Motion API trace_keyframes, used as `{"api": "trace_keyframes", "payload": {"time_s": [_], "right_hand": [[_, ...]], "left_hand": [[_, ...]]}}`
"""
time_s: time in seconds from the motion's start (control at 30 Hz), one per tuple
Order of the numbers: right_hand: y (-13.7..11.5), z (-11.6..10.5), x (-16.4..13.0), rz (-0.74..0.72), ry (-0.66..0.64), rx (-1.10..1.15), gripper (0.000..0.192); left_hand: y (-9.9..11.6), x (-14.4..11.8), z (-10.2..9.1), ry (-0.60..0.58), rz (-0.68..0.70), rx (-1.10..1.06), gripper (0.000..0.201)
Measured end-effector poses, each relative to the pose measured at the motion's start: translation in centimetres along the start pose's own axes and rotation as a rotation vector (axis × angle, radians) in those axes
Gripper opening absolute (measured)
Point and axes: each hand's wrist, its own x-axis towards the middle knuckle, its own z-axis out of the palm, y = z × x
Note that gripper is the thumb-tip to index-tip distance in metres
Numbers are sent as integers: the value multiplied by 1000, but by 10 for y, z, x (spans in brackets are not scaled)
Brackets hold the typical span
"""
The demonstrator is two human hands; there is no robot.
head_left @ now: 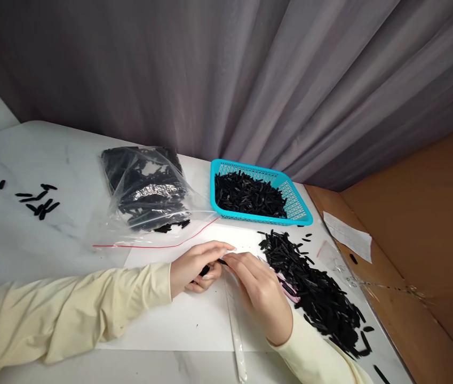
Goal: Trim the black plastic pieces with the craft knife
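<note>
My left hand [200, 264] is curled around a few small black strips [204, 270], whose dark ends show at the palm. My right hand [260, 293] meets it fingertip to fingertip, pinching one thin black strip [222, 261]. A long, narrow clear plastic sleeve [235, 325] runs from beneath the right fingers toward the front of the table; whether the fingers grip it I cannot tell. Under both hands lies a white sheet [162, 325]. Beside my right hand spreads a heap of loose black strips [322, 290], with a pink item [289, 288] partly hidden at its edge.
A blue basket [264, 220] full of black strips stands at the back. Left of it lies a clear zip bag [150, 186] of similar strips. Several loose pieces [42, 205] are at far left. Cardboard [422, 224] and a paper slip [348, 234] border the right side.
</note>
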Motion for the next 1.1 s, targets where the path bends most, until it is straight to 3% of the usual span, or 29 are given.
{"api": "trace_keyframes", "payload": {"time_s": [0.2,0.4,0.57,0.73,0.87,1.0,1.1], "right_hand": [[2,10,-18,127,96,345,25],[-5,18,-17,528,-18,898,11],[-5,18,-13,763,-39,1346,26],[2,17,-10,822,102,1450,29],[4,18,-8,898,183,1458,26],[4,19,-8,890,173,1512,31],[5,18,-9,859,173,1579,32]], "left_hand": [[0,-2,0,-7,15,31,30],[-6,-3,4,57,154,192,37],[-12,-1,5,145,252,279,44],[-10,0,4,180,221,235,43],[-10,-2,6,154,241,343,39],[-13,-7,7,91,368,578,35],[-15,-10,7,121,466,707,34]]}}
